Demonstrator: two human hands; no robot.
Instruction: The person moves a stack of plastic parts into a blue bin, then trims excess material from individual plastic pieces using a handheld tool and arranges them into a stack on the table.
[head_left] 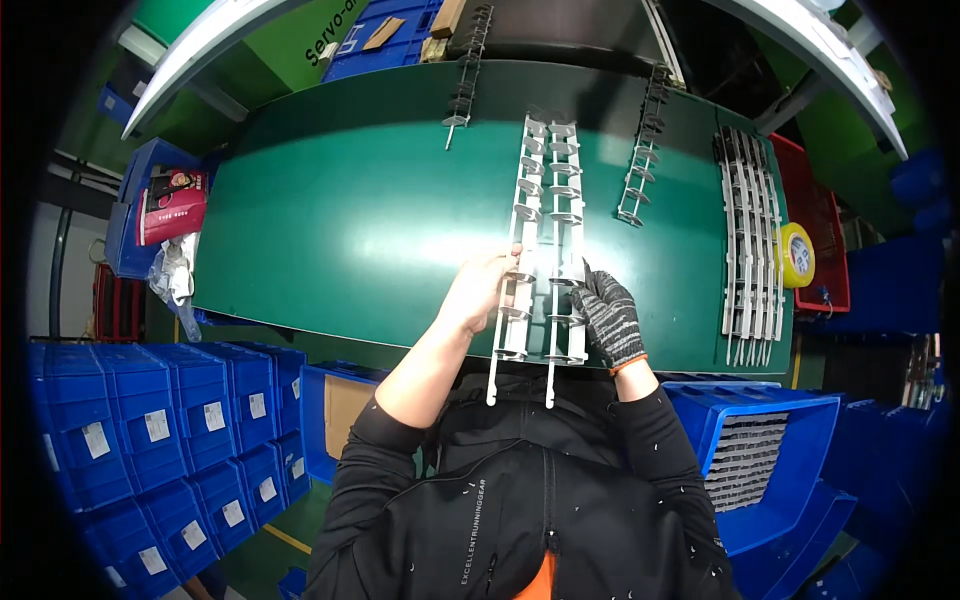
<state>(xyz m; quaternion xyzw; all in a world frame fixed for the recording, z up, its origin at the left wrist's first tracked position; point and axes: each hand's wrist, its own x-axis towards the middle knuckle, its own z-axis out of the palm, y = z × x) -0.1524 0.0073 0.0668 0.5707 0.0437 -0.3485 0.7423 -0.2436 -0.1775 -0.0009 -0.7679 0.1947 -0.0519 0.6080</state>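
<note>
Two long pale-grey rods with rounded fins lie side by side, pointing away from me, their near ends jutting past the table's front edge. My bare left hand (483, 290) is closed around the left finned rod (526, 200), thumb and fingers at its lower half. In a grey striped knit glove with an orange cuff, my right hand (609, 317) grips the right finned rod (567, 205) from its outer side. Part of the gloved fingertips is hidden behind the rod. A narrow gap separates the two rods.
On the green table (320, 220), darker finned rods lie at the far middle (468, 80) and right (645, 150). A bundle of several rods (750, 240) lies rightward beside yellow tape (797, 255) and a red bin (830, 270). Blue crates (150, 430) stack at left; another crate (770, 400) holds grey parts.
</note>
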